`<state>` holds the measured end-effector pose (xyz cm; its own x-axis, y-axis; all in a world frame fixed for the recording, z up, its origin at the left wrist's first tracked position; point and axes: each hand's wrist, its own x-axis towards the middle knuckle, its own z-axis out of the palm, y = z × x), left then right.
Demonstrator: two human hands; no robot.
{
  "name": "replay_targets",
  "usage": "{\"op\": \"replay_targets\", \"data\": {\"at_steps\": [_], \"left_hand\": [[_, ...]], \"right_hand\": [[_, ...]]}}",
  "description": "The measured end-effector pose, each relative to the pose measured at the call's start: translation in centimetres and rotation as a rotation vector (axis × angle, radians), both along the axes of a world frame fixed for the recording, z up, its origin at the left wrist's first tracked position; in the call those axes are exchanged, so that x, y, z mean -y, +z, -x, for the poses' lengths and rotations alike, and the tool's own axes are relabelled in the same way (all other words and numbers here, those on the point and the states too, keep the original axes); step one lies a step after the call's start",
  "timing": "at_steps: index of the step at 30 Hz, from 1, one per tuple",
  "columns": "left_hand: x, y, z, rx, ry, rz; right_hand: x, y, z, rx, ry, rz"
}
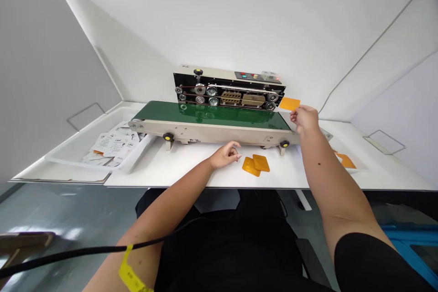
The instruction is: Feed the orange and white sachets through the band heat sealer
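At the right end of the band sealer (pixel 229 90), my right hand (pixel 305 118) pinches a small orange pouch (pixel 289 103) by its right edge. The pouch is held up level with the sealer's rollers, just above the end of the green conveyor belt (pixel 205 115). My left hand (pixel 226 155) rests on the table in front of the conveyor, fingers loosely curled and apart, holding nothing. Just right of its fingertips lie two orange pouches (pixel 261 163), one overlapping the other.
On the left, a white plastic bin (pixel 128 164) holds several printed white packets (pixel 114 146). Partly behind my right forearm, more orange material (pixel 346 161) lies in a pale tray. A black cable (pixel 85 252) crosses over my left arm. White walls enclose the table.
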<state>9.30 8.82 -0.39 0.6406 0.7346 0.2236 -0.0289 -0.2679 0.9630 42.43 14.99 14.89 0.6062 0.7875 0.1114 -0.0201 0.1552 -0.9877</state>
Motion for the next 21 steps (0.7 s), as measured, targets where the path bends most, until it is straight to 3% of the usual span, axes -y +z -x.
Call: {"op": "replay_targets", "data": {"at_steps": [4,13,16,19,21], "left_hand": [[0.0,0.0,-0.1,0.001,-0.003,0.006],[-0.2,-0.2,0.0,-0.027,-0.020,-0.037],[-0.1,-0.2,0.1,-0.028,-0.007,-0.048],[-0.1,-0.3,0.0,-0.029,-0.010,-0.055],[-0.1,-0.3,0.0,-0.030,-0.013,-0.062]], "right_hand": [[-1.5,-0.2,2.4,-0.062,0.120,0.130],[-2.6,-0.1,7.2,-0.110,0.284,0.124],[-2.1,-0.3,6.7,-0.066,0.171,0.011],[-1.3,-0.7,4.3,0.062,-0.113,-0.187],[-0.9,-1.1,2.2,0.141,-0.268,-0.230]]}}
